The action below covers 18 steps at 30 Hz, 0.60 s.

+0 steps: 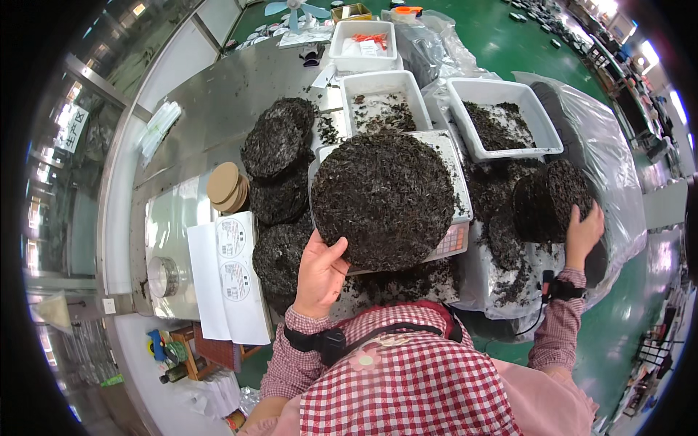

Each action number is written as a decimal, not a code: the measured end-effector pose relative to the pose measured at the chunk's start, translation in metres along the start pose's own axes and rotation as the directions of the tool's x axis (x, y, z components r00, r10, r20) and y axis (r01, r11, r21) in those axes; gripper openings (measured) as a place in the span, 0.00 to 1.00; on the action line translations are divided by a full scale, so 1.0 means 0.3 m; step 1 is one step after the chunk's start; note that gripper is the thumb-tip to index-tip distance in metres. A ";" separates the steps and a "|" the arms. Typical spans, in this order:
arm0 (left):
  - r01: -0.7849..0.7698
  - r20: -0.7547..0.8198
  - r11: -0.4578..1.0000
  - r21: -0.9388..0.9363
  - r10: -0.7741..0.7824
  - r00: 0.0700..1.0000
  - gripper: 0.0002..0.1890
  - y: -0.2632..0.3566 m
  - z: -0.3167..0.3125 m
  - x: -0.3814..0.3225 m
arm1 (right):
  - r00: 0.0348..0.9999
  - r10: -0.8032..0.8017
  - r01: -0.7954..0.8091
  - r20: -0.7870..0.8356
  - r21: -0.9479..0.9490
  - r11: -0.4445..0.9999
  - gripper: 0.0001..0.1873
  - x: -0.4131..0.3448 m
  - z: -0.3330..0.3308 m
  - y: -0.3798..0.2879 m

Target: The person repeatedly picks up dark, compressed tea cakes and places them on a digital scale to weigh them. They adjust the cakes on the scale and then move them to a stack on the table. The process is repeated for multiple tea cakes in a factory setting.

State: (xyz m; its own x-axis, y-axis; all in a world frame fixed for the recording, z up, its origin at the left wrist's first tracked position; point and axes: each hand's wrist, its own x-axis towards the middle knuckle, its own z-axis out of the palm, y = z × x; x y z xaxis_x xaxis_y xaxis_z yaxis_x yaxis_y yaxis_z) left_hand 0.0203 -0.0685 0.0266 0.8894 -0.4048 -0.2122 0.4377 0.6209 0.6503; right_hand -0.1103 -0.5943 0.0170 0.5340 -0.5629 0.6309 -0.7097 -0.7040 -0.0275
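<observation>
My left hand (pixel 323 272) grips the near-left edge of a large round cake of dried dark seaweed (pixel 384 199). The cake is over a white electronic scale (pixel 462 204), hiding most of its pan; whether it rests on the pan I cannot tell. At the right, my right hand (pixel 584 233) has its fingers on the edge of another dark seaweed cake (pixel 564 188), which stands tilted against a second one (pixel 530 210). Loose seaweed pieces (pixel 504 240) lie under and around them on plastic sheeting.
Stacked seaweed cakes (pixel 275 141) stand left of the scale, beside round brown cardboard discs (pixel 223 186) and printed label sheets (pixel 210 278). White plastic tubs (pixel 349 103), (pixel 504 155) with seaweed scraps stand beyond. A clear round container (pixel 163 277) sits on the metal table (pixel 212 98).
</observation>
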 end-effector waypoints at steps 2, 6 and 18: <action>-0.002 -0.001 1.000 0.003 0.002 1.000 0.21 -0.013 0.009 -0.014 | 0.945 0.323 -0.303 0.046 -0.243 0.922 0.38 -0.031 0.084 0.158; 0.034 0.028 0.999 -0.005 -0.034 0.999 0.20 -0.041 0.032 -0.007 | 0.859 0.404 -0.503 0.315 0.369 0.781 0.42 -0.109 0.322 0.482; 0.028 0.015 1.000 -0.009 -0.028 1.000 0.18 -0.079 0.072 -0.016 | 0.936 0.216 -0.177 -0.277 0.160 0.971 0.37 -0.048 0.008 0.022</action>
State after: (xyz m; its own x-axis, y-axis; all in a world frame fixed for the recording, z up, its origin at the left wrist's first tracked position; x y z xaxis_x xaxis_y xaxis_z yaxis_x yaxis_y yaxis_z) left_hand 0.0026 -0.0958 0.0281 0.8749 -0.4317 -0.2195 0.4635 0.6151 0.6378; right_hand -0.1215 -0.5918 0.0058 0.2189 -0.5591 0.7997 -0.7102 -0.6533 -0.2624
